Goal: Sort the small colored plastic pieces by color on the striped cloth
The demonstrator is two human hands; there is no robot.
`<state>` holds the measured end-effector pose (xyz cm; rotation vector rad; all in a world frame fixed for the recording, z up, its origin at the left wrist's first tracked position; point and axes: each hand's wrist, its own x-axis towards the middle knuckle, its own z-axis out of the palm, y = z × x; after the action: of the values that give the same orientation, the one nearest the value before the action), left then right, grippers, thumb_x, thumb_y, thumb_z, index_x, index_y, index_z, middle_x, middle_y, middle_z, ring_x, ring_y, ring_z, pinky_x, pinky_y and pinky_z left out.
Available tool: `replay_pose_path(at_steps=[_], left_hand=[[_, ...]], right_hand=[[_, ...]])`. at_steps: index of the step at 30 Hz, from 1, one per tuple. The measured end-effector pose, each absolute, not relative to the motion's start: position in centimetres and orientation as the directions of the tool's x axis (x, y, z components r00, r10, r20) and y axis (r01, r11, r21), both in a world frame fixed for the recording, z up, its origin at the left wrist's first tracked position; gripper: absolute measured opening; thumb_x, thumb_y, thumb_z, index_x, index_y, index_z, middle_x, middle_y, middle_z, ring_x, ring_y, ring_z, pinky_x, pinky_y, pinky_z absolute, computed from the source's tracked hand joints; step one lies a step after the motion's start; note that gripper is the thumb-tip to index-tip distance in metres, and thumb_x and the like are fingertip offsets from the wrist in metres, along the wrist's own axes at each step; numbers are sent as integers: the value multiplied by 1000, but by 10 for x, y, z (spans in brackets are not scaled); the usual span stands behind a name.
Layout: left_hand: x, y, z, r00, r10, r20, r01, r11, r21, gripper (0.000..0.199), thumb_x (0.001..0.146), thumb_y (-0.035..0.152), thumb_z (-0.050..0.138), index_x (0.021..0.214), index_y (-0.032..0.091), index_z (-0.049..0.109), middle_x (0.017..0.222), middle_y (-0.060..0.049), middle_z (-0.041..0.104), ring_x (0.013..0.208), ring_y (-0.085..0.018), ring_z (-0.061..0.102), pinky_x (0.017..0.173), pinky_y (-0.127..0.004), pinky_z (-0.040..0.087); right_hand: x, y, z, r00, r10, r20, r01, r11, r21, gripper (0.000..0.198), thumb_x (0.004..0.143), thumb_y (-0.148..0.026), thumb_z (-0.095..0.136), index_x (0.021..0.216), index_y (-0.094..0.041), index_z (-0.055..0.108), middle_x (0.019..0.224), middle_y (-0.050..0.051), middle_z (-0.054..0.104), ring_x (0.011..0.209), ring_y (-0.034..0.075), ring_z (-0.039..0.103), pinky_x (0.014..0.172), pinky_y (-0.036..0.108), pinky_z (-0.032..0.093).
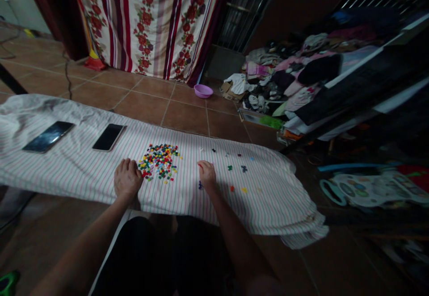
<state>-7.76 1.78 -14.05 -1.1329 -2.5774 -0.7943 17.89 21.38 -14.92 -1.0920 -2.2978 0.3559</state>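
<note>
A pile of small multicoloured beads (pixel 161 160) lies on the striped cloth (pixel 268 211). Against the pile's left edge my left hand (pixel 128 177) rests on the cloth, its fingers laid down close together and nothing visible in them. My right hand (pixel 207 173) is right of the pile, fingertips pinched on a small red bead (pixel 200 165). Just below that hand sits a cluster of dark blue beads (pixel 200 185). Farther right are small separate groups: green beads (pixel 229 168), grey beads (pixel 244 168), orange beads (pixel 232 189) and yellow beads (pixel 244 189).
Two phones, a dark one (pixel 48 136) and one with a light edge (pixel 109 137), lie on the cloth's left part. On the tiled floor beyond are a purple basin (pixel 203 91), a red broom (pixel 95 62) and a heap of clothes (pixel 284 70). A floral curtain (pixel 161 23) hangs behind.
</note>
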Motion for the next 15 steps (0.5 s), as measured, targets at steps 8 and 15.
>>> replay_pose_path(at_steps=[8, 15], left_hand=[[-75, 17, -134, -685, 621, 382, 728, 562, 392, 36, 83, 23, 43, 113, 15, 61, 130, -17, 58, 133, -31, 43, 110, -49, 34], [-76, 18, -136, -696, 613, 374, 717, 559, 416, 37, 82, 23, 43, 115, 15, 60, 130, -16, 57, 133, -31, 42, 112, -48, 32]], right_hand=[[183, 226, -141, -565, 767, 304, 638, 639, -430, 37, 84, -8, 46, 111, -18, 68, 110, 11, 67, 106, 22, 59, 98, 38, 45], [184, 233, -140, -565, 796, 217, 691, 600, -404, 38, 82, -6, 55, 113, -20, 71, 109, 10, 67, 104, 22, 59, 92, 34, 47]])
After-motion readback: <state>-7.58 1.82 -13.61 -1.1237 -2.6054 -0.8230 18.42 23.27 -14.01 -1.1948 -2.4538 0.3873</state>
